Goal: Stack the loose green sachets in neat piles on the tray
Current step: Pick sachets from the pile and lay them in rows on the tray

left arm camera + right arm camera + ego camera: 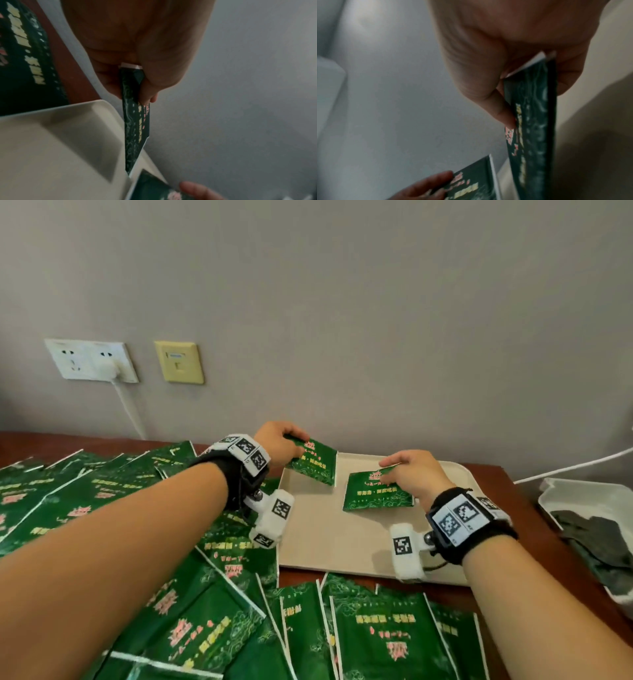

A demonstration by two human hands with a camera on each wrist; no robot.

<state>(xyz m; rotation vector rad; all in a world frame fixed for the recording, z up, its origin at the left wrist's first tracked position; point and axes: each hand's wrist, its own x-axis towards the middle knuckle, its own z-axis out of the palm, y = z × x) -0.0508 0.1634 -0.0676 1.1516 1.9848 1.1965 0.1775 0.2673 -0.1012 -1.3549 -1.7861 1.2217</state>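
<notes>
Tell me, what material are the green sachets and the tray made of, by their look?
Sachets: probably glossy printed foil or plastic film; thin, shiny, with white sealed edges. Tray: likely matte beige plastic, with a smooth moulded rim and rounded corners.

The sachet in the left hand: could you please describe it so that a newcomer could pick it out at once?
Start at the beige tray against the grey wall. Over its far left corner, the left hand pinches one green sachet by its top edge. Unlike the sachet under the right hand, which lies further right on the tray, and the loose ones on the table, it hangs tilted.
</notes>
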